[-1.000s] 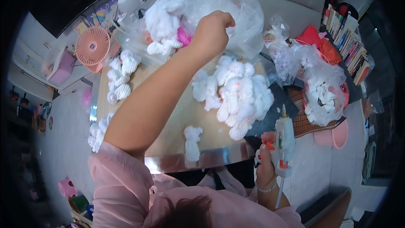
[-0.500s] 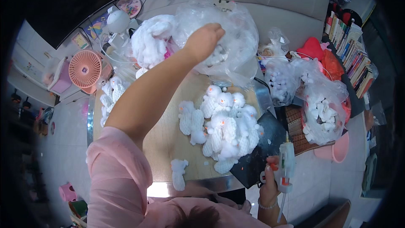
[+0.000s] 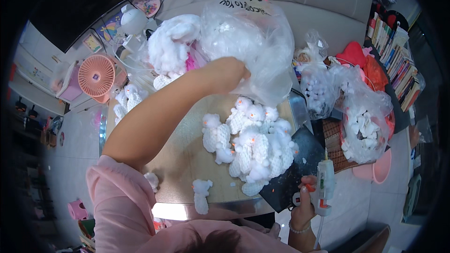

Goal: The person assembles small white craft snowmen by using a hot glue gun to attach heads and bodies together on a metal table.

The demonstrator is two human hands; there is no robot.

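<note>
My left hand (image 3: pixel 234 73) reaches across the table, closed on the near side of a large clear plastic bag (image 3: pixel 269 37); its fingertips are partly hidden and blurred. My right hand (image 3: pixel 303 206), at the lower right, is wrapped round a white glue gun (image 3: pixel 326 182) with an orange trigger, its nozzle pointing up and its cord hanging down. Between my arms lies a pile of white fluffy snowman figures (image 3: pixel 260 147) with orange noses. Two more snowmen (image 3: pixel 216 133) rest just left of the pile. One small white piece (image 3: pixel 201 196) lies alone near the table's front edge.
White stuffing (image 3: pixel 173 42) bulges behind my left forearm, near a pink fan (image 3: pixel 96 76). More white figures (image 3: pixel 129 97) sit at the table's left. A black mat (image 3: pixel 304 152) juts over the right edge. Bags of white pieces (image 3: pixel 363 129) stand right, beside a row of books (image 3: pixel 398 61).
My left hand has come down and nearer from above the plastic bag, and the bag's near side now reaches closer to the snowman pile. My right hand still holds the glue gun.
</note>
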